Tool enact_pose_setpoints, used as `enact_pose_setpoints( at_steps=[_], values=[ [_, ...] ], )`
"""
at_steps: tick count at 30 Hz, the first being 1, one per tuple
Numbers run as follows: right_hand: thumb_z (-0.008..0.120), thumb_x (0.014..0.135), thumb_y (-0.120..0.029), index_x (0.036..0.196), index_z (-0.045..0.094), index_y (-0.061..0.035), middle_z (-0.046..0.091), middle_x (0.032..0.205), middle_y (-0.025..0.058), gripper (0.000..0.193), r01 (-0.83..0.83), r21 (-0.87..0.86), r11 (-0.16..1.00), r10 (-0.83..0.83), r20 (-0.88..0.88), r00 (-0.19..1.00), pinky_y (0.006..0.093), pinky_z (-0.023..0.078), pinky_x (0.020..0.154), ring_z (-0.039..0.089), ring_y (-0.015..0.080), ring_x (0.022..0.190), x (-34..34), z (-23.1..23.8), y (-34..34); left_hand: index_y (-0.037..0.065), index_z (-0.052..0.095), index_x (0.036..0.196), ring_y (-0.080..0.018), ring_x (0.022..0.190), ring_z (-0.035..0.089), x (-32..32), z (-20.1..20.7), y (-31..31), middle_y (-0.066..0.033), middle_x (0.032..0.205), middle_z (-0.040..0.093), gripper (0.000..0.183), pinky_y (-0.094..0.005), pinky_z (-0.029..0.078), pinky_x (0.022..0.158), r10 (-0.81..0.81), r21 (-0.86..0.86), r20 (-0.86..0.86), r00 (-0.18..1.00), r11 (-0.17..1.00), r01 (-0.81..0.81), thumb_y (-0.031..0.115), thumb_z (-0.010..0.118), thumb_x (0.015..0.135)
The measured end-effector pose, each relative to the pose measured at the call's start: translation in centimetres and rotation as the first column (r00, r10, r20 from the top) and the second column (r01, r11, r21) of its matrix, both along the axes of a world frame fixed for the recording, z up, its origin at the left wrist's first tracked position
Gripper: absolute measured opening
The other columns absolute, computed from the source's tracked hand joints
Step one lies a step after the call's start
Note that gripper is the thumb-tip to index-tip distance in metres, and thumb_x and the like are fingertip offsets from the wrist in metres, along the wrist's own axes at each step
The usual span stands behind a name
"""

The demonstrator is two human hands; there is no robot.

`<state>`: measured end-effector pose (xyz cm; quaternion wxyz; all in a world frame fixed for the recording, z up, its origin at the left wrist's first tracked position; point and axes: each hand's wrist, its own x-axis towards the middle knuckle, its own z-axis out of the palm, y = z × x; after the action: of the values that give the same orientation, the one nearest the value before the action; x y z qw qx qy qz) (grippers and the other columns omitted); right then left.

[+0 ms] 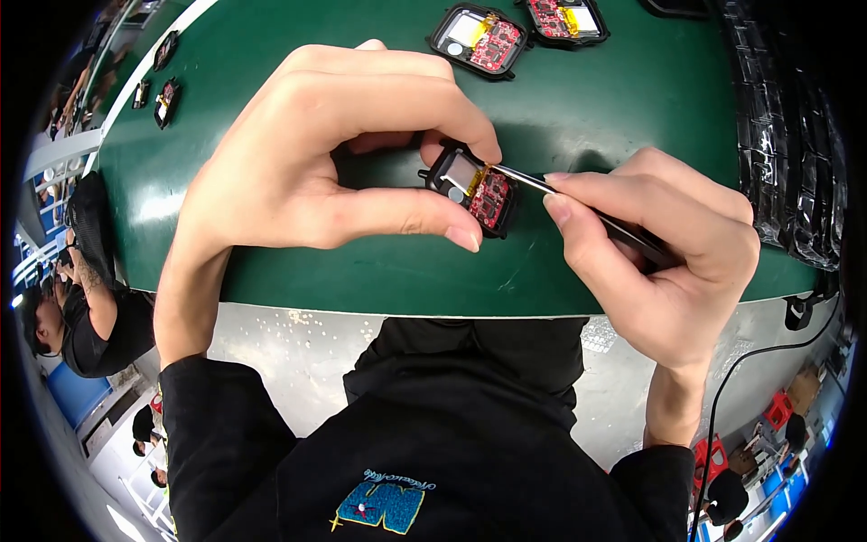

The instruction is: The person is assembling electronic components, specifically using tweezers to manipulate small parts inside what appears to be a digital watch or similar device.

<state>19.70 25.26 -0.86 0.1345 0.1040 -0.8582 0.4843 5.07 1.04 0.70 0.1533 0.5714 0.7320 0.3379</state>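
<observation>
My left hand [307, 135] grips a small black device casing [504, 226] by its edges, thumb on the near side and fingers on the far side. Inside the casing lie a red circuit board [490, 199], a silver-grey battery [461, 170] and a strip of yellow tape. In my right hand [668, 244] is a pair of dark tweezers [528, 180], pinched between thumb and fingers. Their fine tip meets the casing's upper right edge, close to my left index fingertip. Whether the tip grasps anything is too small to tell.
Two similar open casings [480, 42] [567, 20] lie at the far side of the green table [406, 280]. Several small parts [166, 101] sit at the far left. Black plastic-wrapped packs [786, 154] line the right edge. A co-worker [99, 316] is at left.
</observation>
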Motion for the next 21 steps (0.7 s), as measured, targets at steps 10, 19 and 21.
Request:
enact_pose_setpoints(
  at_steps=[10, 19, 21],
  values=[
    [0.082, 0.078, 0.014, 0.097, 0.084, 0.0044, 0.066, 0.069, 0.0031, 0.021, -0.015, 0.010, 1.000, 0.015, -0.005, 1.000, 0.0241, 0.032, 0.051, 0.051, 0.0063, 0.055, -0.1, 0.0, 0.1, 0.001, 0.082, 0.109, -0.0180, 0.073, 0.063, 0.1, 0.2, 0.0, -0.0044, 0.089, 0.076, 0.059, -0.0326, 0.042, 0.071, 0.008, -0.008, -0.008, 1.000, 1.000, -0.008, 0.037, 0.101, 0.066],
    [0.081, 0.079, 0.014, 0.096, 0.085, 0.0045, 0.066, 0.069, 0.0026, 0.020, 0.011, 0.024, 1.000, -0.010, -0.004, 1.000, 0.0232, 0.033, 0.051, 0.052, 0.0059, 0.056, 0.2, 0.4, 0.3, 0.003, 0.082, 0.110, -0.0161, 0.070, 0.058, 0.1, 0.4, 0.2, -0.0017, 0.089, 0.075, 0.060, -0.0317, 0.041, 0.071, 0.015, -0.008, -0.006, 1.000, 1.000, -0.015, 0.036, 0.103, 0.065],
    [0.081, 0.080, 0.014, 0.097, 0.085, 0.0047, 0.067, 0.070, 0.0027, 0.020, 0.018, 0.045, 0.999, -0.018, 0.000, 1.000, 0.0229, 0.034, 0.052, 0.053, 0.0059, 0.057, 0.3, 0.6, 0.6, 0.005, 0.080, 0.114, -0.0156, 0.070, 0.059, 0.4, -0.1, -0.1, -0.0006, 0.091, 0.075, 0.061, -0.0318, 0.041, 0.072, 0.050, 0.016, 0.019, 0.999, 0.999, -0.050, 0.035, 0.104, 0.066]
  ],
)
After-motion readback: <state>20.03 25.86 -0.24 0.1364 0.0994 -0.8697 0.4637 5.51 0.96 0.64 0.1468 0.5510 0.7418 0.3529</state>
